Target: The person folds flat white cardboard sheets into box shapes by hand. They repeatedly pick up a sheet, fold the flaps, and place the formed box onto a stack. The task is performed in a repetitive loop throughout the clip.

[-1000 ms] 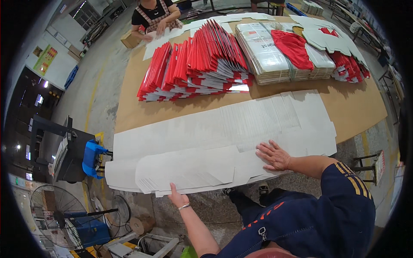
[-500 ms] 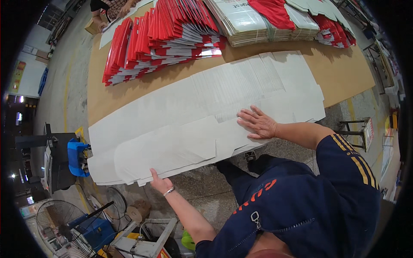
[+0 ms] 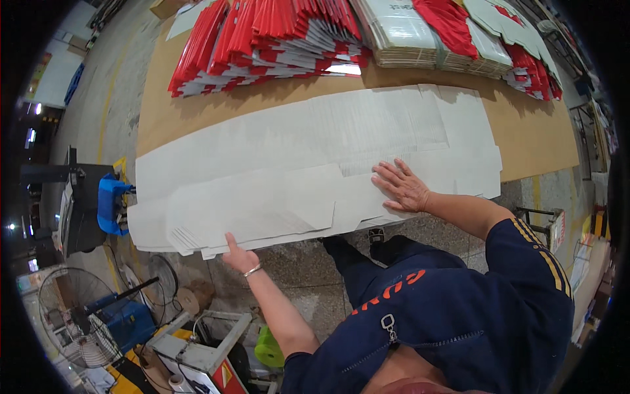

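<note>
Flat white die-cut cardboard sheets (image 3: 275, 144) lie overlapped across the near side of the brown table. At their near left edge is my left hand (image 3: 241, 259), its thumb over the rim of the sheets and its other fingers mostly hidden at or under that edge. Beside it, the left corner of the upper sheets (image 3: 262, 203) shows several fanned layers. My right hand (image 3: 401, 188) rests palm down on the sheets, right of the middle, with fingers spread.
Red and white folded cartons (image 3: 269, 46) are heaped at the back of the brown table (image 3: 541, 141). Right of them, a strapped bundle of flat cardboard (image 3: 407, 46) carries a red cloth (image 3: 449, 26). A fan (image 3: 79, 318) and a blue-handled black machine (image 3: 113, 203) stand on the left.
The near left corner of the upper sheets has spread into a small fan of layers. The view has shifted, and a co-worker at the top left is out of sight.
</note>
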Available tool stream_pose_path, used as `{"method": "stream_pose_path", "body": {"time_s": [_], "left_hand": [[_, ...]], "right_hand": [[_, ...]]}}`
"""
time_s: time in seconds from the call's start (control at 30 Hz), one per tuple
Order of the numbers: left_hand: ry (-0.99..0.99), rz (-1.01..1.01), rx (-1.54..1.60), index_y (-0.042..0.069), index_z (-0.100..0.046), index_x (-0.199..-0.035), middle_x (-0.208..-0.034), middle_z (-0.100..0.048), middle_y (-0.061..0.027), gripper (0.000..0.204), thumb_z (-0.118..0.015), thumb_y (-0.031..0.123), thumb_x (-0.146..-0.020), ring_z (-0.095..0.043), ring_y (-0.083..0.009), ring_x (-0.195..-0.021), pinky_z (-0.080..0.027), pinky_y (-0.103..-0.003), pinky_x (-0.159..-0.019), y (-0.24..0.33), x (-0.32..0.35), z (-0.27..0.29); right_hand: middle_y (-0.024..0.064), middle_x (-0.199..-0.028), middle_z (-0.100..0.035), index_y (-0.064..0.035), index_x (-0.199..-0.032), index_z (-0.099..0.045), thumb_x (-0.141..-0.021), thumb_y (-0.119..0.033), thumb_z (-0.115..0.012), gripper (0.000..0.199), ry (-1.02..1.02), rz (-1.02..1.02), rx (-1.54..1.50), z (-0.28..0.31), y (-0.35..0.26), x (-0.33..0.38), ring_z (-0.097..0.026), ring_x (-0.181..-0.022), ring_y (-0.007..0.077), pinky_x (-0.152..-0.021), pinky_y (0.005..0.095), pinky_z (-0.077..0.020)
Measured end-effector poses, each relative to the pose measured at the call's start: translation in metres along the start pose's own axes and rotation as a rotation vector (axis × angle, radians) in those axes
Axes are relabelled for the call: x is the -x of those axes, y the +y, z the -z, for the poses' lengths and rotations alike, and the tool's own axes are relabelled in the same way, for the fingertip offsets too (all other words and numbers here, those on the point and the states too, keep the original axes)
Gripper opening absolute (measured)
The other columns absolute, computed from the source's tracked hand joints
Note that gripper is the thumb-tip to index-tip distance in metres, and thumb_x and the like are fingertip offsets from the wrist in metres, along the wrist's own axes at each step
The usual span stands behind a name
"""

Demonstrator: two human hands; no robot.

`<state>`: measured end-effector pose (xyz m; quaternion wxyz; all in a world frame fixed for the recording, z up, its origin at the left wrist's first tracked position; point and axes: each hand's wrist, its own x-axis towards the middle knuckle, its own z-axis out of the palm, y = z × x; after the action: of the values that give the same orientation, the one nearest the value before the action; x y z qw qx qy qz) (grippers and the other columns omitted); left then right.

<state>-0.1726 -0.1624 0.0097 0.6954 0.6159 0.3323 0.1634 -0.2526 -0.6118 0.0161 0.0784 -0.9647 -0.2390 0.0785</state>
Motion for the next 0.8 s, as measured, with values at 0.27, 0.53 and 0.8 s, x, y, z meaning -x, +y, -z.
{"method": "stream_pose_path", "body": {"time_s": [0.27,0.53,0.8], "left_hand": [[-0.099,0.119,0.341,-0.01,-0.055,-0.111,-0.111,-0.06,-0.0155,0.031,-0.062,0.011,-0.089,-0.061,-0.0249,-0.092,-0.052,-0.042,-0.084,0.002,-0.003,0.006],[-0.119,0.069,0.315,-0.007,-0.051,-0.12,-0.117,-0.058,-0.0135,0.037,-0.062,0.006,-0.088,-0.058,-0.0238,-0.104,-0.05,-0.042,-0.091,-0.007,-0.006,0.009],[-0.286,0.323,0.823,0.002,-0.041,-0.133,-0.133,-0.051,-0.0106,0.053,-0.052,0.036,-0.094,-0.046,-0.0264,-0.123,-0.037,-0.042,-0.104,-0.006,-0.038,0.049]], "right_hand": [[0.0135,-0.151,-0.022,-0.0105,-0.145,-0.027,-0.086,-0.045,-0.052,0.073,0.005,-0.009,-0.015,0.001,0.002,0.001,-0.016,-0.142,0.029,-0.116,0.05,-0.0038],[0.0141,-0.151,-0.023,-0.0087,-0.144,-0.028,-0.084,-0.044,-0.056,0.075,-0.003,-0.004,0.001,0.008,0.001,-0.006,-0.017,-0.141,0.0299,-0.115,0.0511,-0.006],[0.019,-0.148,-0.026,-0.004,-0.141,-0.031,-0.078,-0.033,-0.063,0.076,-0.047,0.021,0.035,0.009,-0.013,-0.013,-0.021,-0.139,0.0364,-0.113,0.0529,-0.0106]]}}
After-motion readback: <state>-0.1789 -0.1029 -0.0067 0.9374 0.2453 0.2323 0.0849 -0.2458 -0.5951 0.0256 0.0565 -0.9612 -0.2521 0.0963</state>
